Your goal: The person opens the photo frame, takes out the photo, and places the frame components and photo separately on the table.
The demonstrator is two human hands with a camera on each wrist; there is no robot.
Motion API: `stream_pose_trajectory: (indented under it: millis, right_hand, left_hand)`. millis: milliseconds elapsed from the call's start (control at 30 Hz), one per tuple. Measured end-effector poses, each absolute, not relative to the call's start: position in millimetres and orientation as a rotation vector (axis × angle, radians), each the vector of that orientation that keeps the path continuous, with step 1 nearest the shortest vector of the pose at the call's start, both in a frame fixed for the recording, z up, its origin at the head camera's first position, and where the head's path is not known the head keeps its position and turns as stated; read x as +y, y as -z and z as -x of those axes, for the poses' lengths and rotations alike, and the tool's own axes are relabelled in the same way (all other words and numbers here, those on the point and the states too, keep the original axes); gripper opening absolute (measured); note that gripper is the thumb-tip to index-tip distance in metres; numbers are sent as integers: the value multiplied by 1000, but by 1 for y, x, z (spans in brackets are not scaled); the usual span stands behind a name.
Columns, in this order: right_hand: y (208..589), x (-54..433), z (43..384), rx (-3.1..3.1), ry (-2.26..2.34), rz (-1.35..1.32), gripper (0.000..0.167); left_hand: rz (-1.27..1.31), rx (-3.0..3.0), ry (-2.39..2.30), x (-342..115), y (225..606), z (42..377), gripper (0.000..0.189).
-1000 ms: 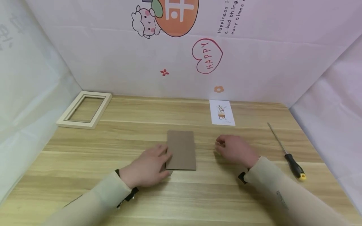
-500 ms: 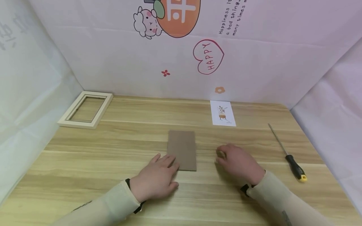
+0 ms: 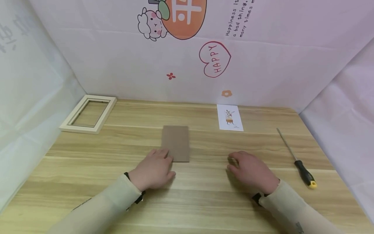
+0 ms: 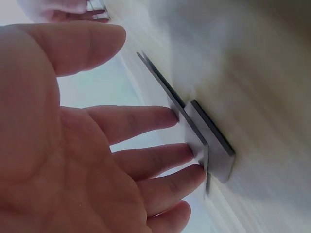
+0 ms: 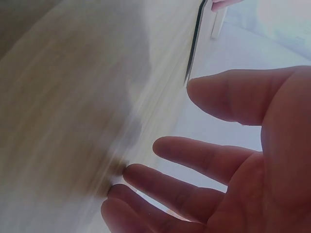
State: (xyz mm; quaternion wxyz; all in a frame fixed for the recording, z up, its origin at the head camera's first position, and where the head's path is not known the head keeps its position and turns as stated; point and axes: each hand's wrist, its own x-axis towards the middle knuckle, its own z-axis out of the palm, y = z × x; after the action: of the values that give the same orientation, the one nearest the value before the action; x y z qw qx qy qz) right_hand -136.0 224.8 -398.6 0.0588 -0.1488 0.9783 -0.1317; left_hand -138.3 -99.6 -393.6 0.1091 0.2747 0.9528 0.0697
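A brown rectangular backing board (image 3: 176, 143) lies on the wooden table, its front left corner under the fingertips of my left hand (image 3: 153, 170). The left wrist view has those fingers stretched out against the thin edge of the board (image 4: 182, 111), with the thumb held apart. Below it in that view a second flat grey-brown piece (image 4: 211, 138) juts toward the table. My right hand (image 3: 253, 170) rests on the table to the right of the board. In the right wrist view its loosely bent fingers (image 5: 180, 189) touch the tabletop and hold nothing.
An off-white picture frame (image 3: 87, 113) with an open middle lies at the back left. Near the back wall lies a white card (image 3: 230, 117) with a plant drawing. A screwdriver (image 3: 302, 169) with a black and yellow handle is at the right. White printed cloth (image 3: 187, 58) encloses the table.
The board has slid left and away from me, with my left hand on its corner. My right hand has shifted slightly right and nearer to me.
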Motion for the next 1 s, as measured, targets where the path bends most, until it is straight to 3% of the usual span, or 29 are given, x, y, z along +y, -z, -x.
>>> stream_pose_trajectory:
  millis: [733,1000]
  right_hand:
    - [398,229,136,2962,407,417,36]
    - [397,228,135,2948,420,398,36]
  left_hand:
    - [-753,2878,-389,-132,399,179,62]
    - [-324,2951,-205,-206,381,212,77]
